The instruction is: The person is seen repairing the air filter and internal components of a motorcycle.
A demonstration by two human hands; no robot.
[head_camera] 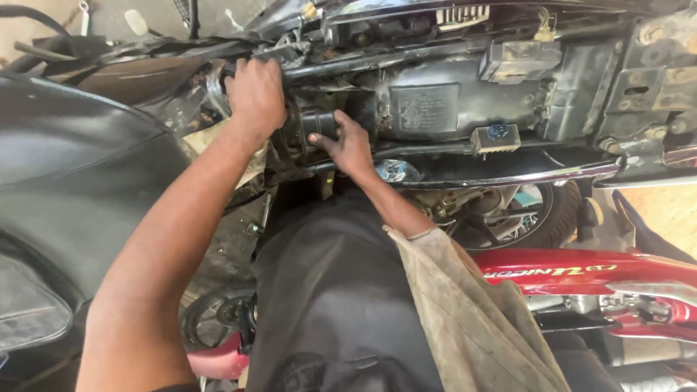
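The person works on an opened black motorcycle frame [508,94] with its seat off, grimy inner parts exposed. The left hand [255,94] is closed around a dark frame tube [341,64] that runs across the upper part of the bay; its fingers curl over the tube and are hidden behind it. The right hand [347,145] rests just below, on a black rubber intake boot [317,123] set in the middle of the bay, between the tube above and a chrome rail [508,176] below. The thumb presses the boot's near face; the other fingers reach behind it, so whether they pinch it cannot be told. A worn beige sleeve [465,305] covers the right forearm. A small blue-topped relay [495,136] sits right of the hands. A red motorcycle [581,272] stands below the frame, and a black fuel tank [65,167] lies at left.
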